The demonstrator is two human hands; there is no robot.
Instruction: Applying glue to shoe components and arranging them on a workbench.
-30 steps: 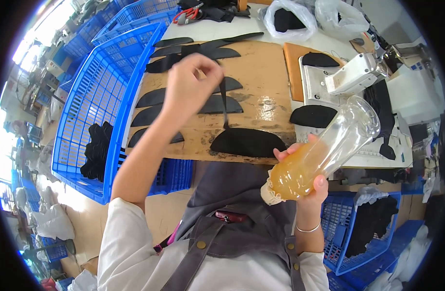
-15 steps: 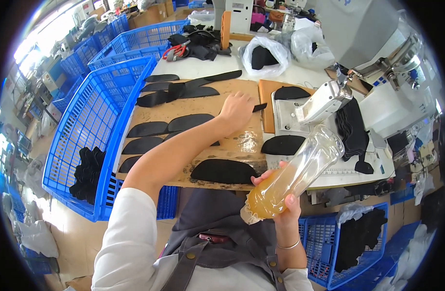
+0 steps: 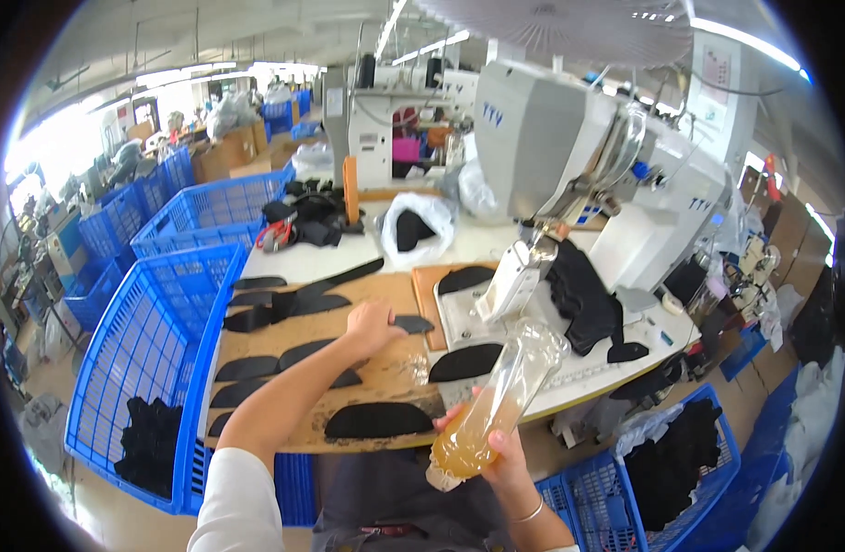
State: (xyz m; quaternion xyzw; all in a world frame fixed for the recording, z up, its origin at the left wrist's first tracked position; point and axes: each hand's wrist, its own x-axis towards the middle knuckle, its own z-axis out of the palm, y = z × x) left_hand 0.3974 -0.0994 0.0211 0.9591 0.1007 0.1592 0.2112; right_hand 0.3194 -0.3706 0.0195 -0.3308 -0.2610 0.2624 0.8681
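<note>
My left hand (image 3: 372, 328) rests on the brown work board (image 3: 303, 405), its fingers curled on a small black curved piece (image 3: 413, 324) that sticks out to the right. In my right hand (image 3: 503, 453) is a clear plastic bottle (image 3: 500, 396), held tilted over the board's front edge. Yellowish liquid has gathered in its lower left end. Just left of the bottle lies a black half-oval piece (image 3: 378, 420), and another black half-oval (image 3: 465, 362) lies beyond it. Several more black pieces (image 3: 247, 369) are spread under and around my left forearm.
A sewing machine (image 3: 542, 138) stands at the right, its white arm (image 3: 514, 281) over the plate. Beside it lie stacked black pieces (image 3: 583, 299). A blue crate (image 3: 146, 368) sits left of the table, another blue crate (image 3: 634, 478) lower right. Red-handled scissors (image 3: 275, 236) and a white bag (image 3: 418, 225) lie at the back.
The view has tipped upward, so the table sits lower in the picture. More of the black piece shows beside my left hand. My right hand still holds the bottle.
</note>
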